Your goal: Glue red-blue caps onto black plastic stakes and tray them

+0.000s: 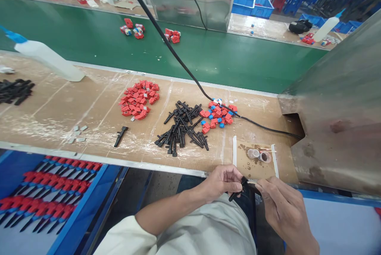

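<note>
My left hand (224, 181) is closed on a black plastic part (237, 192), held just off the table's front edge above my lap. My right hand (284, 203) pinches a thin pale stick (252, 182), its tip at the black part; the rest is hidden by the fingers. Behind my hands, two small cups (264, 157) sit on a stained patch of cardboard, one with dark contents. A heap of similar black parts (180, 128) lies left of them, with red and blue pieces (218, 115) beside it. One black part (120, 136) lies alone further left.
A pile of red pieces (139, 100) and a white bottle (50, 58) stand on the table's left side. A black cable (178, 58) crosses the worktop. A green belt (208, 54) runs behind. Lower left, a blue crate (98, 191) holds rows of assembled parts. A metal housing (339, 128) borders the right.
</note>
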The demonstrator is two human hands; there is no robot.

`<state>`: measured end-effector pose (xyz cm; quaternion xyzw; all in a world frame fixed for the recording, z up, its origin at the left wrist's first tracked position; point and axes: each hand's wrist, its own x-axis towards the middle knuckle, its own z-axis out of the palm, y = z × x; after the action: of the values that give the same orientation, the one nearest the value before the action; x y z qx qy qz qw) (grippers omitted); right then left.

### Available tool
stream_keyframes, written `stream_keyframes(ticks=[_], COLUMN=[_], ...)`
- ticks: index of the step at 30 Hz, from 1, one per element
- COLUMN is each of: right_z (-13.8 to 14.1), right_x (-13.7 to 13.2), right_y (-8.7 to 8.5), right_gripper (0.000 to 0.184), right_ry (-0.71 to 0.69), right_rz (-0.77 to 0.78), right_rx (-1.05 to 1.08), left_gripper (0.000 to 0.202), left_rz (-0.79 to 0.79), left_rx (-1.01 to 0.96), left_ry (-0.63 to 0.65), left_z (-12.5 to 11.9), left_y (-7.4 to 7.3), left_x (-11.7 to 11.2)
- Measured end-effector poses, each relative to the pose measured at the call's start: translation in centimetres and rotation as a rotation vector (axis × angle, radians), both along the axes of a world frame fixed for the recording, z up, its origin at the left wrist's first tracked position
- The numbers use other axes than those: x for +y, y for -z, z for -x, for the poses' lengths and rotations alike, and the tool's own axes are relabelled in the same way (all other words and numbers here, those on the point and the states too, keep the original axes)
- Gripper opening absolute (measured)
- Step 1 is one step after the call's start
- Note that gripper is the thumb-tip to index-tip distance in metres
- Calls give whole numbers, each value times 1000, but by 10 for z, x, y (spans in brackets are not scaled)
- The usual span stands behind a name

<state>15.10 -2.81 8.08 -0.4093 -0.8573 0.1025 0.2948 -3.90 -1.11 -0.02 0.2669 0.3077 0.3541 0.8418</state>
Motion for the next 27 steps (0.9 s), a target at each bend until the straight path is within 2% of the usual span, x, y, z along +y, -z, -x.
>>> stream_keyframes(ticks=[4, 8, 12, 16, 18, 21, 24, 27], right_z=[-2, 2, 10, 12, 10, 4, -4, -13], right_x=[1, -3, -6, -2, 0, 1, -3, -6], right_y=[-1, 2, 7, 10, 10, 11, 11, 12], right_gripper=[19, 21, 25, 19, 18, 15, 15, 17], right_ry=[8, -4, -20, 47, 86, 160, 291, 404], right_rz=[25, -24, -118, -156, -108, 33, 164, 198], right_rx=[53, 48, 24, 12, 47, 153, 351, 572], left_gripper=[60, 60, 62, 59, 59, 59, 56, 54], left_rz=[99, 166, 112, 36, 66, 193, 302, 357], left_rx=[-101, -148, -68, 4, -37, -160, -270, -328], left_ry=[3, -28, -127, -174, -158, -107, -74, -64], left_z=[3, 0, -9, -13, -11, -7, -4, -2], left_y=[0, 0, 1, 1, 2, 4, 7, 9], left_x=[-1, -5, -11, -12, -11, -10, -9, -9])
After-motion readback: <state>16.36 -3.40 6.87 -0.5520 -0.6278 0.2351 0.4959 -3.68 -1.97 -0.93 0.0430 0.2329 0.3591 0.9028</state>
